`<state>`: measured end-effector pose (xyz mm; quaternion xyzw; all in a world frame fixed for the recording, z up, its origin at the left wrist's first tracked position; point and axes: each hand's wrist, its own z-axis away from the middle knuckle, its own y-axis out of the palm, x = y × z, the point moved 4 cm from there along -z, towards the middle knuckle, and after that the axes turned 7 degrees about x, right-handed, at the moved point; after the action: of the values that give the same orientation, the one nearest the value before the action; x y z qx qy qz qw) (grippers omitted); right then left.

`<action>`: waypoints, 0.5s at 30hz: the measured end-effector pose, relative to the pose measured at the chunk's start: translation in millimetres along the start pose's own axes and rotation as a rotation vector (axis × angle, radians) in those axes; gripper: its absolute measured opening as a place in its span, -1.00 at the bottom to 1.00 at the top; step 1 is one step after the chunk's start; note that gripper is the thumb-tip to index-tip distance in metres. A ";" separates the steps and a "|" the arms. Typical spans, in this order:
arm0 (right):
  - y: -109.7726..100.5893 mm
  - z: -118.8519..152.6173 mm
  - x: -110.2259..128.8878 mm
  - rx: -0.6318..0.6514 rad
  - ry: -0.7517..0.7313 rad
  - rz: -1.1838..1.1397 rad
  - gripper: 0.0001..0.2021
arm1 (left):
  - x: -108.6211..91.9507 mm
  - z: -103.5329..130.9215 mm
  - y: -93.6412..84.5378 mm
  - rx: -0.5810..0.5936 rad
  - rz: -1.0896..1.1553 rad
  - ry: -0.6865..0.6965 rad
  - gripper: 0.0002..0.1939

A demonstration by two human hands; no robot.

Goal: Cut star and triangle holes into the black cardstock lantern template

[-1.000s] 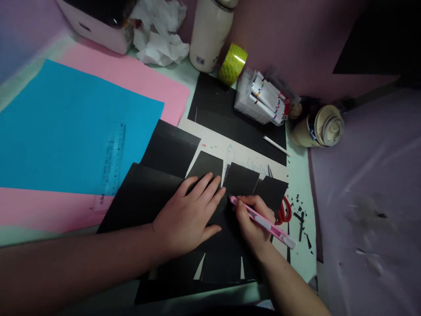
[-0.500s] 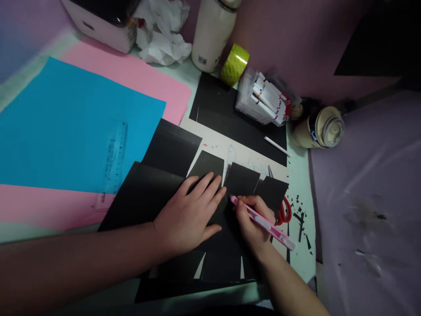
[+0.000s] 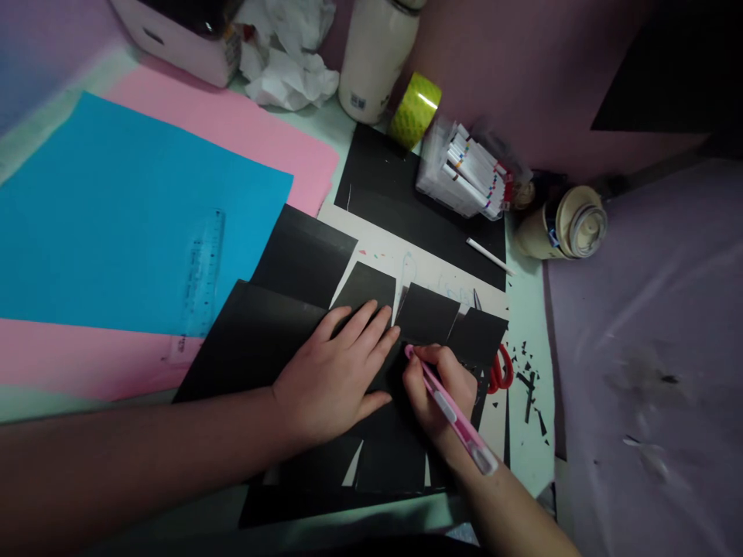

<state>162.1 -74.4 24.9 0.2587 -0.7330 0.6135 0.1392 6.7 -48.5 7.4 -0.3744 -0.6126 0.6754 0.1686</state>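
Black card (image 3: 290, 329) with slits cut along its edges lies over a white sheet. My left hand (image 3: 337, 371) rests flat on the card, fingers spread, holding nothing. Just to its right, my right hand (image 3: 444, 383) grips a pink pen-like tool (image 3: 458, 422), its tip end down at the card and its rear end tilted toward my forearm. The very tip is too dark to make out. Red-handled scissors (image 3: 501, 370) lie partly under the card, beyond my right hand.
Blue paper (image 3: 133, 216) and a clear ruler (image 3: 203, 278) lie on pink sheets (image 3: 226, 124) at left. Behind stand a bottle (image 3: 377, 58), yellow tape (image 3: 416, 111), a marker box (image 3: 464, 174) and a lidded cup (image 3: 563, 224). Black scraps (image 3: 529, 394) are scattered at right.
My right hand has shifted slightly left, and the pink tool has turned so its rear end points more toward me. My left hand has stayed in place on the card.
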 end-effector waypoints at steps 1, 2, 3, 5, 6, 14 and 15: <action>0.7 0.5 0.9 0.000 0.000 0.010 -0.93 | -0.1 0.0 0.2 0.001 0.000 0.000 -0.27; 1.2 1.0 1.1 -0.007 -0.003 0.013 -0.92 | -0.2 -0.1 0.4 0.002 0.000 0.001 -0.27; 1.8 1.4 0.6 -0.014 -0.006 0.010 -0.92 | -0.2 -0.1 0.7 0.004 0.000 0.000 -0.27; 2.6 1.9 -1.4 -0.022 -0.016 0.001 -0.91 | -0.1 -0.3 1.4 0.008 0.001 -0.004 -0.27; 3.0 1.9 -2.5 -0.020 -0.021 -0.004 -0.90 | -0.1 -0.3 1.6 0.009 0.001 -0.006 -0.27; 2.3 0.4 -6.1 -0.002 -0.001 -0.055 -0.89 | -0.9 0.5 2.0 -0.002 -0.003 -0.016 -0.26; 2.4 0.4 -6.0 -0.001 -0.002 -0.055 -0.88 | -1.0 0.7 2.2 -0.003 -0.004 -0.016 -0.26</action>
<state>165.8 -73.3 19.8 0.2792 -0.7260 0.6089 0.1555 7.3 -50.1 5.6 -0.3680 -0.6155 0.6772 0.1648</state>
